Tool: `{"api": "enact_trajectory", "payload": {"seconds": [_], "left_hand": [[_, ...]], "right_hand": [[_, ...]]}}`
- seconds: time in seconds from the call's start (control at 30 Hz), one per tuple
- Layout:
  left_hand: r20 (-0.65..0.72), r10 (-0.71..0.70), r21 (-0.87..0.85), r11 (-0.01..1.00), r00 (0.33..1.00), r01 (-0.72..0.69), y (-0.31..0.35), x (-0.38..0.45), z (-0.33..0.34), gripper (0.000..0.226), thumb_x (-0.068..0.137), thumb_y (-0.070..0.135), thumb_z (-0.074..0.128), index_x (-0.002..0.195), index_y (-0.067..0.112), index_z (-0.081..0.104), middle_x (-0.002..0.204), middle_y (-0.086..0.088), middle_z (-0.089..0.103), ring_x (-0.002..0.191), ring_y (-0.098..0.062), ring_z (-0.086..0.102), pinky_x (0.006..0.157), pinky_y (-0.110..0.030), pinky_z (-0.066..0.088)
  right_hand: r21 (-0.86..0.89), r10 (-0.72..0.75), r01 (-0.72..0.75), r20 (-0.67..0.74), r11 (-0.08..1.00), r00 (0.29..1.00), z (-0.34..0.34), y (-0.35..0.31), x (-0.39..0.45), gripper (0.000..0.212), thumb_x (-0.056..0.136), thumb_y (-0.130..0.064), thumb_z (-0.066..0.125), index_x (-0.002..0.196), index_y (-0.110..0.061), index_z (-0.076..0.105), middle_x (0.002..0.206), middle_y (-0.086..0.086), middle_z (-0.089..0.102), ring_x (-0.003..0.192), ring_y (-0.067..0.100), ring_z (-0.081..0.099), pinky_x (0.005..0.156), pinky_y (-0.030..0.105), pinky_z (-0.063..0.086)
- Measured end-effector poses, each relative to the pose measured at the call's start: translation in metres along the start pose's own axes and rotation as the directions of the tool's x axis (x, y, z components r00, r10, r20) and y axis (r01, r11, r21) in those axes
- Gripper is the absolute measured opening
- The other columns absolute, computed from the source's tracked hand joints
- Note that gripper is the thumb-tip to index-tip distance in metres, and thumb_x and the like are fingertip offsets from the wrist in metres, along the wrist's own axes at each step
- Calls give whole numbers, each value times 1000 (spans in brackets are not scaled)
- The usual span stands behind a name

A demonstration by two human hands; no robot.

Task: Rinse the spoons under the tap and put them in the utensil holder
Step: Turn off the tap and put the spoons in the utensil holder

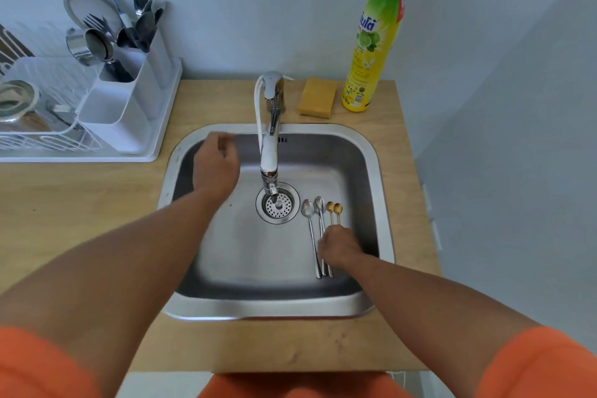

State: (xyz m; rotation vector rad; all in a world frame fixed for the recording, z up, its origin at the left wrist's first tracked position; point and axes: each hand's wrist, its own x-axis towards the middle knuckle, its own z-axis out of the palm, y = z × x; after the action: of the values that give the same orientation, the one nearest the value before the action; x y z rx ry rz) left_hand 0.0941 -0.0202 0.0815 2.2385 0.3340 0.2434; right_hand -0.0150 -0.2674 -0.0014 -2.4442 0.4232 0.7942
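Note:
Several spoons lie side by side on the floor of the steel sink (371, 155), right of the drain (278, 203): two long silver spoons (310, 229) and two small gold spoons (334, 209). My right hand (339, 247) rests over their handles with fingers curled down; whether it grips one I cannot tell. My left hand (215, 165) hovers over the sink's left side, blurred, fingers loosely curled, holding nothing. The chrome tap (270, 139) shows no water running. The white utensil holder (129, 97) stands on the drying rack at the left, with forks and spoons in its back compartments.
A white dish rack (48, 126) with a jar and metal cups fills the left counter. A yellow sponge (317, 97) and a yellow dish-soap bottle (374, 42) stand behind the sink. The wooden counter (80, 203) surrounds the sink.

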Motion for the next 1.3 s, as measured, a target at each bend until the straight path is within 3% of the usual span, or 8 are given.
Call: {"api": "enact_trajectory", "payload": {"seconds": [0.17,0.3,0.43,0.6,0.8,1.03,1.2,1.3], "left_hand": [[43,-255,63,966,966,252,-64,-53,18,21,95,23,57,113,21,67,96,4,66,86,-18,63,79,-30,44],[218,-389,173,918,895,357,-72,-83,37,13,92,25,61,103,23,69,101,-1,70,88,-23,62,77,-29,45],[390,-393,286,911,832,296,-54,-98,58,9,90,30,58,86,27,66,98,-2,71,90,-26,66,81,-37,57],[505,-372,369,909,779,194,-30,-110,84,13,88,33,59,82,26,68,95,-1,71,90,-26,68,84,-39,59],[563,-346,413,904,751,108,-17,-115,110,35,89,34,63,59,16,60,69,-4,66,78,-30,70,71,-36,54],[550,-399,496,863,734,98,-15,-117,131,40,90,48,68,83,9,71,90,-11,72,89,-33,71,77,-37,52],[525,-443,526,840,727,132,-16,-122,134,33,89,40,66,92,7,72,96,-13,73,89,-33,70,77,-36,53],[525,-452,545,830,721,123,-19,-124,128,29,89,37,62,96,10,65,97,-8,68,90,-32,67,75,-35,49]], "right_hand": [[19,17,-16,-29,1000,999,1,1,0,18,98,-19,57,103,-8,71,108,13,70,96,29,69,74,30,53],[39,28,-26,-44,999,999,1,-2,1,16,98,-18,57,95,-10,70,103,12,69,82,26,61,68,27,46],[60,55,-52,-57,997,997,1,-4,5,14,97,-19,59,95,-10,70,96,8,66,77,23,59,65,25,45],[75,65,-60,-62,995,996,0,-3,6,19,98,-19,59,98,-7,73,100,12,71,85,28,67,67,27,48],[81,64,-59,-61,995,996,-2,-5,4,21,99,-22,59,98,-7,75,99,12,71,88,30,70,67,29,51],[90,79,-74,-56,993,995,-1,-2,5,21,100,-23,62,105,-8,75,104,13,71,95,30,71,69,29,49],[61,102,-99,-46,993,994,3,-2,9,23,98,-25,61,105,-9,75,109,13,71,98,32,70,77,32,57],[1,108,-109,-71,994,992,6,-6,11,18,95,-23,62,100,-9,73,108,13,70,96,32,70,71,31,54]]}}
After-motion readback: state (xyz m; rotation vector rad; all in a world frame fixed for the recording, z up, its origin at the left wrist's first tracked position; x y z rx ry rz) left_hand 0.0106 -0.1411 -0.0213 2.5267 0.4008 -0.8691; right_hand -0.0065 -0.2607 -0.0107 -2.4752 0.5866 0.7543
